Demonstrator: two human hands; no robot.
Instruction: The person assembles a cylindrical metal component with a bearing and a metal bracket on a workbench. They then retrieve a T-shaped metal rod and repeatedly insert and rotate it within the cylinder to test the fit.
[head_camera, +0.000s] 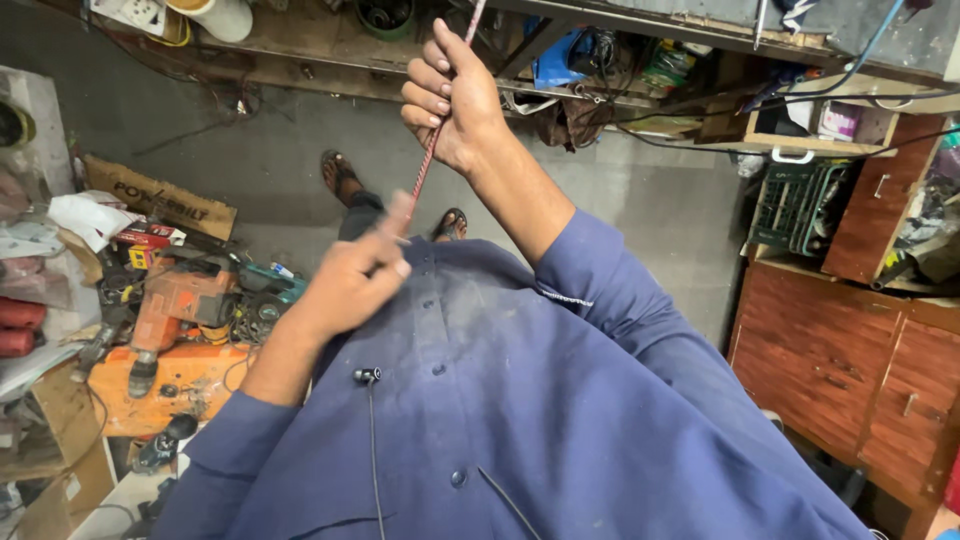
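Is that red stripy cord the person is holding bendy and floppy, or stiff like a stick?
Probably bendy: the red stripy cord is thin and looks braided. It runs straight only where the right hand and left hand hold it between them, so let go, it would likely sag. It also looks light, since the left hand's fingertips alone pinch it.

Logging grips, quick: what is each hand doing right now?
Left hand: shut, pinching the lower end of the red cord.
Right hand: shut around the cord higher up.
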